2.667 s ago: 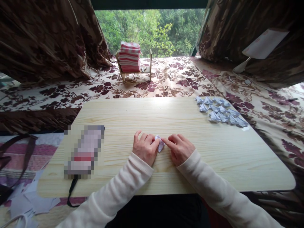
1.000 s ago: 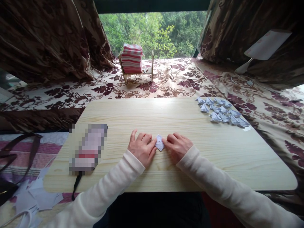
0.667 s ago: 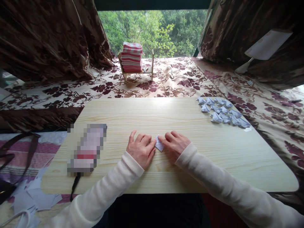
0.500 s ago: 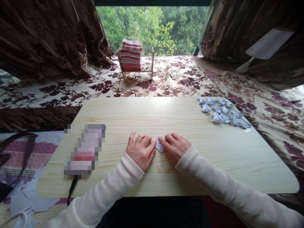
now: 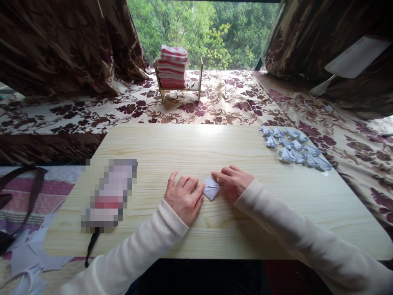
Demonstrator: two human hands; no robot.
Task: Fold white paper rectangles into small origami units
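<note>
A small folded piece of pale printed paper (image 5: 211, 188) lies flat on the light wooden table (image 5: 190, 147), near its front middle. My left hand (image 5: 183, 198) rests palm down just left of it, fingers curled, with the fingertips pressing the paper's left edge. My right hand (image 5: 233, 182) is on the other side, fingers bent together, its fingertips pressing the paper's upper right corner. Both sleeves are cream coloured.
A cluster of several folded paper pieces (image 5: 293, 147) lies at the table's far right corner. A blurred-out object (image 5: 109, 196) with a black cord sits at the left. Behind, a small wooden rack holds striped cloths (image 5: 172, 66). Paper scraps (image 5: 30, 254) lie on the floor left.
The paper piece now lies wider and flatter between my hands. My right hand has shifted slightly right and up; my left hand has stayed beside the paper.
</note>
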